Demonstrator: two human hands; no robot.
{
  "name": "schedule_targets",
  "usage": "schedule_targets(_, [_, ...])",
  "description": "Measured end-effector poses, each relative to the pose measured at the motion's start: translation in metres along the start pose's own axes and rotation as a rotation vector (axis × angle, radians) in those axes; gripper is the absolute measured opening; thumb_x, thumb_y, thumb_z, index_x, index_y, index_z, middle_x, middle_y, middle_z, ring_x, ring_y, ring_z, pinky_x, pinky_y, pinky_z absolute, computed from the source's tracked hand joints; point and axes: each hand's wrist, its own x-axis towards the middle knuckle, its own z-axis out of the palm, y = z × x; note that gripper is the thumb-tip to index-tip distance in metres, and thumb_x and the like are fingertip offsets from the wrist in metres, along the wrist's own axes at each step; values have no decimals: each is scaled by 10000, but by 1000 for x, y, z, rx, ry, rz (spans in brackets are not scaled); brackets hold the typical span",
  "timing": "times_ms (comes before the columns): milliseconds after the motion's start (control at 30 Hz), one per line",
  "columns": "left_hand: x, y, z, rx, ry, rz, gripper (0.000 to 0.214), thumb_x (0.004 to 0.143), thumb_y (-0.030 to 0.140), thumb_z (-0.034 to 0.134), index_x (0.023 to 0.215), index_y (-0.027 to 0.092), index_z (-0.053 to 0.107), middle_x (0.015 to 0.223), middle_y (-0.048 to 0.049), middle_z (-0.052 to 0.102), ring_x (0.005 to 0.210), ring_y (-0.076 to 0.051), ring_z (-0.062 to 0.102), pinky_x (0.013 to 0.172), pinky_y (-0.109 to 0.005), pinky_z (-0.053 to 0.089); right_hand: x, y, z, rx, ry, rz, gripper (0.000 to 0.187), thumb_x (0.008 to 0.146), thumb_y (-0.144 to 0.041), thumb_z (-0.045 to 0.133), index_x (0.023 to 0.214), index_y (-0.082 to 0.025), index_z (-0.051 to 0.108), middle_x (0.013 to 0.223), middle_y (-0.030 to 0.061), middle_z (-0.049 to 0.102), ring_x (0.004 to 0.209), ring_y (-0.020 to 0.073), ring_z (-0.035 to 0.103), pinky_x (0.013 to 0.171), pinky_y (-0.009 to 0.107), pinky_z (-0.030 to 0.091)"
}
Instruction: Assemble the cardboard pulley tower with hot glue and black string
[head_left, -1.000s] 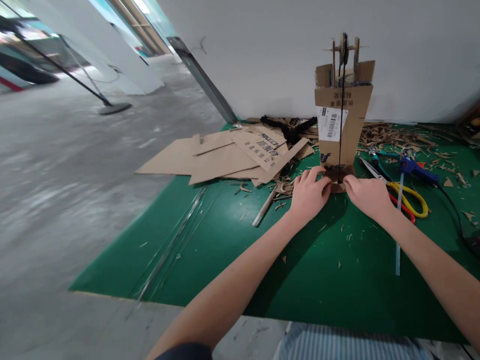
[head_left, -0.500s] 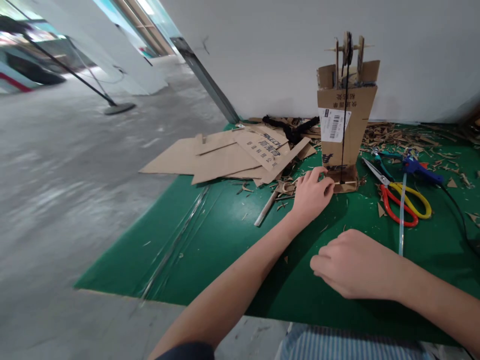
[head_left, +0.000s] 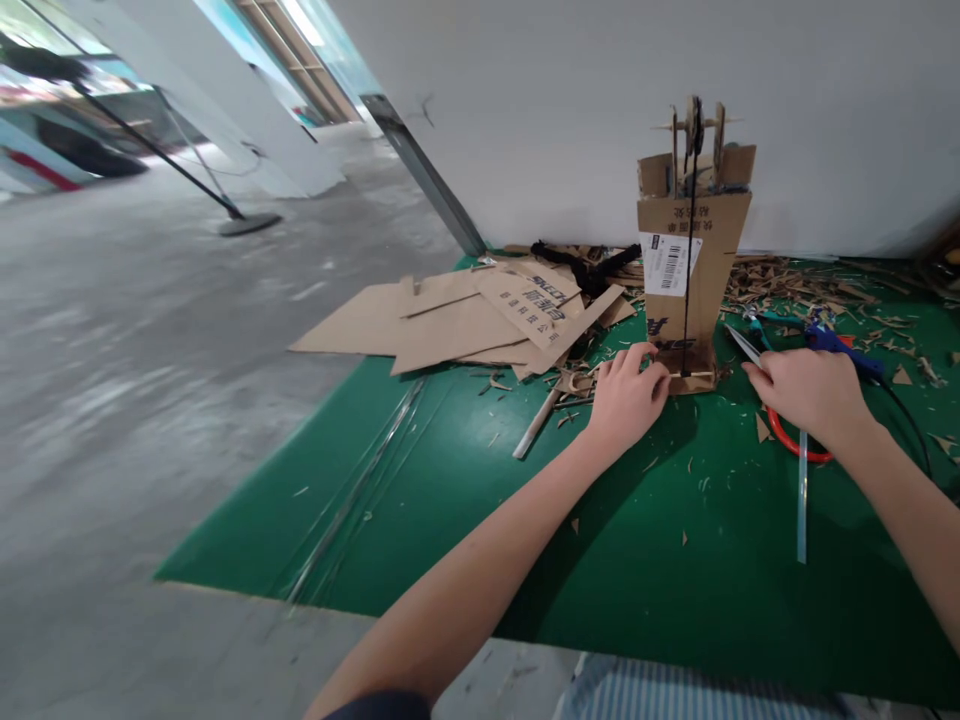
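Scissors (head_left: 781, 438) under right hand (head_left: 810, 395); cardboard sheets (head_left: 450, 325) leftward.

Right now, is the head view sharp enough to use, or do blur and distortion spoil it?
Head view: the cardboard tower, left hand and right hand are fairly sharp; the floor at left is smeared; wide-angle bending tilts the wall; soft light casts a faint arm shadow on the green mat.

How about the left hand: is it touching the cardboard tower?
Touching. The head view shows the left hand, its fingers pressed against the cardboard tower.
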Motion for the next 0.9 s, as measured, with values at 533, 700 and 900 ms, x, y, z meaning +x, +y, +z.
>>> schedule_targets(533, [-15, 36, -18, -444, -120, 231, 569, 869, 232, 512, 1417, 153, 382, 1381, -183, 456, 1214, -271, 558, 906, -378, 553, -31, -38, 11, 560, -8, -180, 389, 989, -380, 359, 1307, -186, 473, 1099, 104, 709, 921, 240, 675, 635, 304, 437])
schedule_targets(700, [-16, 31, -30, -398, -59, 222, 456, 892, 187, 469, 1345, 184, 424, 1310, -157, 546, 1056, -244, 635, 778, -360, 574, -36, -41, 17, 530, 21, 9, 305, 942, -417, 452, 1093, -180, 570, 810, 63, 719, 701, 210, 667, 545, 280, 346])
schedule_targets(900, [25, -18, -37, -457, 538, -105, 315, 863, 197, 535, 1173, 204, 482, 1103, -108, 573, 978, -203, 597, 813, -373, 529, -42, -54, 8, 376, 86, -19, 476, 907, -588, 437, 674, -199, 579, 564, 17, 621, 532, 157, 573, 494, 264, 197])
